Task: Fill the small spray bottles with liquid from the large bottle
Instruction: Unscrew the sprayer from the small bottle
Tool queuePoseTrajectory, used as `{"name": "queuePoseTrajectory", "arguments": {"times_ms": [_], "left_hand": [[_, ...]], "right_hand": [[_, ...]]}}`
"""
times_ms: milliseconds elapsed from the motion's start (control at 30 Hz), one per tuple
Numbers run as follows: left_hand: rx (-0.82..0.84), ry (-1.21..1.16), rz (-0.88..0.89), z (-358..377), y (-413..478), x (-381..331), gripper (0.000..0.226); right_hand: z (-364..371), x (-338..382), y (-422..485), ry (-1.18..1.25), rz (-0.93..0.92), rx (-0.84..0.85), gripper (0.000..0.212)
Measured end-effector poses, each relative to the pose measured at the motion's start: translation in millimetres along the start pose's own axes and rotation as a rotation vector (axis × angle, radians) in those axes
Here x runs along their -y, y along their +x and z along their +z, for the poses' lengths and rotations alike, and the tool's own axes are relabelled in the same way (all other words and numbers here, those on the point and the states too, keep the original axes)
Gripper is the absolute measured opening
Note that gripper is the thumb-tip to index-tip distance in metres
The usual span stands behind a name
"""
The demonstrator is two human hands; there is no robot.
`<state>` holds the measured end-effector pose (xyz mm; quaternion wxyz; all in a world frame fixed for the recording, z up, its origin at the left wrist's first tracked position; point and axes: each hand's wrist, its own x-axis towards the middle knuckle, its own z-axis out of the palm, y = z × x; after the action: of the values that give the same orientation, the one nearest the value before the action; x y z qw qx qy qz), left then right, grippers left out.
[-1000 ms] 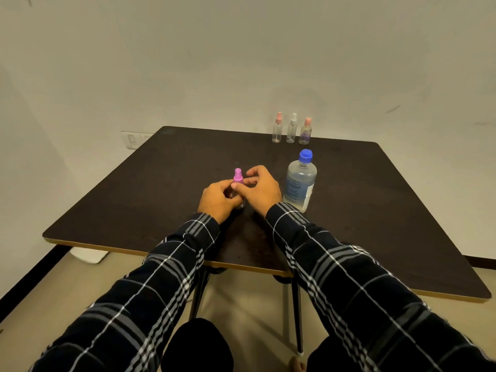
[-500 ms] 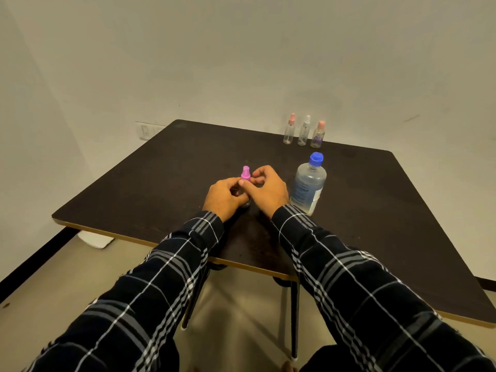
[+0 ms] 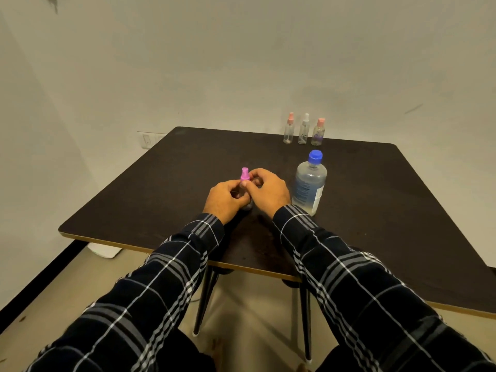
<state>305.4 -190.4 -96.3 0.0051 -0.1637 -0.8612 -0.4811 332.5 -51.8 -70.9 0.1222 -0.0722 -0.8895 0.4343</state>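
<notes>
Near the middle of the desk (image 3: 150,200) I see the left hand (image 3: 224,198) curled around the clear body of a small spray bottle (image 3: 248,205), which stands upright on the surface. Its pink spray top (image 3: 244,175) shows above the fingers. The right hand (image 3: 269,193) pinches the bottle just under this top, I think to unscrew it. The bottle looks light and made of thin plastic, so I would hold the body firmly without squeezing and turn only the collar. Just beside the right hand stands the large bottle (image 3: 308,186), closed with a blue cap (image 3: 315,156). It is probably heavier and smooth, so better taken around the middle. Three other small bottles (image 3: 304,129) wait at the far edge.
</notes>
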Motion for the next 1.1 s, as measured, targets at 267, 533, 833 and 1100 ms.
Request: {"name": "queuePoseTrajectory", "arguments": {"times_ms": [267,533,833,1100], "left_hand": [[-0.006,0.027,0.027,-2,-2,2,0.032],[-0.009,0.003,0.025,-4,-4,2,0.032],[0.023,0.062,0.024,-7,-10,-1,0.033],[0.039,0.081,0.037,-6,-14,-6,0.031]], "right_hand": [[3,-1,-6,-0.002,-0.022,-0.032,0.015],[5,1,-7,-0.037,-0.012,-0.042,0.016],[0,5,-15,-0.04,-0.037,-0.016,0.015],[-4,2,-22,-0.022,-0.019,-0.015,0.016]]}}
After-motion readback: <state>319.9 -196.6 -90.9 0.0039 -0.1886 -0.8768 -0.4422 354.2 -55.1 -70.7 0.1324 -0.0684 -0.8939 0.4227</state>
